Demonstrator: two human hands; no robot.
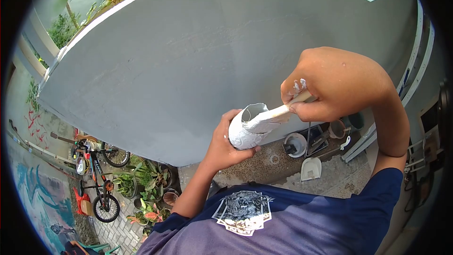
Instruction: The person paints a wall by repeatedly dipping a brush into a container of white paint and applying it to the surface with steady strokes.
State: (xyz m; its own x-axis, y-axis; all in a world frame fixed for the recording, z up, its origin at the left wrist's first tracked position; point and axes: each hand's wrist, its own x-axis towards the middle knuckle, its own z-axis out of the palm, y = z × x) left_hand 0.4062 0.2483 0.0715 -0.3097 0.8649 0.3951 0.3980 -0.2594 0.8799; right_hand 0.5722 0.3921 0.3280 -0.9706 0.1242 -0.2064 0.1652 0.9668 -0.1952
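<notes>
My left hand (220, 142) wraps round a white, paint-smeared cup (239, 134), its open mouth tilted up toward the wall. Pinched between the thumb and fingers of my right hand (325, 85) is the pale handle of a paintbrush (278, 112). The brush head, coated in white paint, lies across the rim of the cup. White paint spots mark the fingers of my right hand. Behind both hands rises a broad grey wall (179, 61).
Below stand a white bucket (296, 142), a dustpan (311, 169) and plant pots (337, 129) along the wall's foot. A bicycle (101, 179) and potted plants (148, 177) are at the lower left. White railings (409, 73) run down the right side.
</notes>
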